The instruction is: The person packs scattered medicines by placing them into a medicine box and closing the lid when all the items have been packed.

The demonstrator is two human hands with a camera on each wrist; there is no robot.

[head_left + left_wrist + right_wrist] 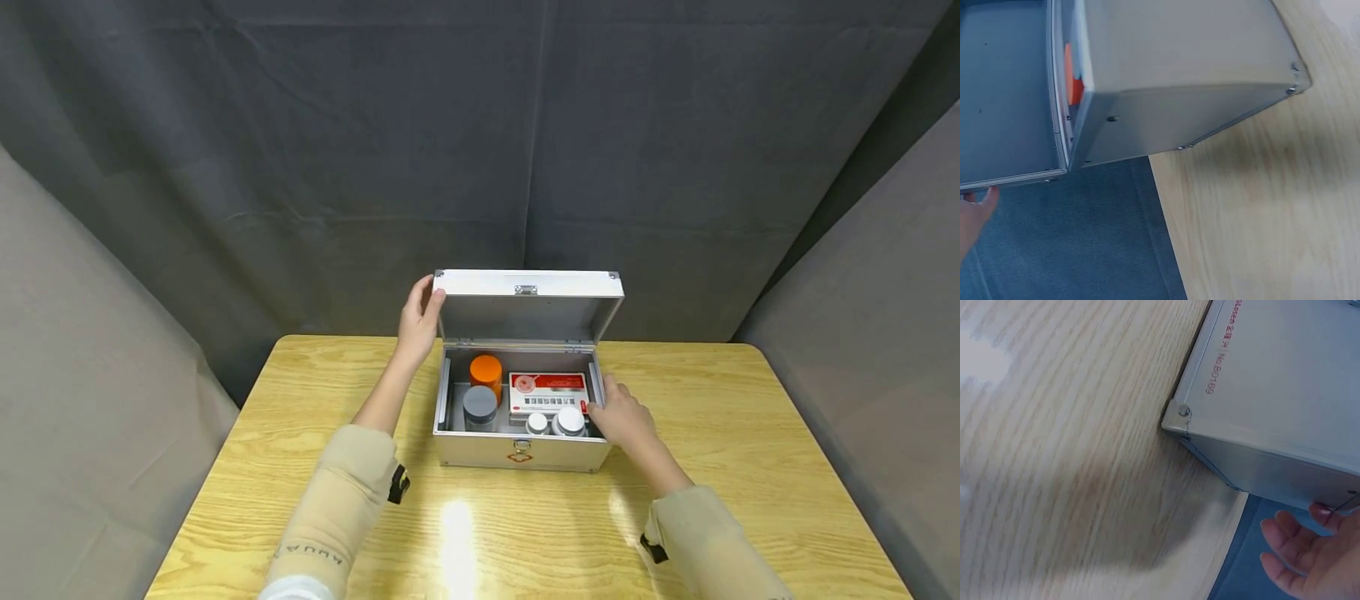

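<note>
A silver metal first-aid box (480, 452) with a red cross emblem stands with its lid (480, 283) raised. My left hand (420, 321) grips the lid's left corner. The left wrist view shows a bit of that left hand (972, 219) at the lid's edge. Beside the box's right wall is my right hand (624, 414), its thumb at the rim. In the right wrist view the other fingers of the right hand (1310, 553) are loosely bent, apart from the wall. Inside lie an orange bottle (486, 368), a grey-capped bottle (480, 404) and a red-and-white medicine box (547, 392).
Two white-capped bottles, one small (537, 423) and one larger (570, 421), stand at the box's front right inside. The box rests on a wood-grain table (315, 392), near its back edge. A dark curtain (375, 167) hangs behind, with grey cloth (90, 375) on both sides.
</note>
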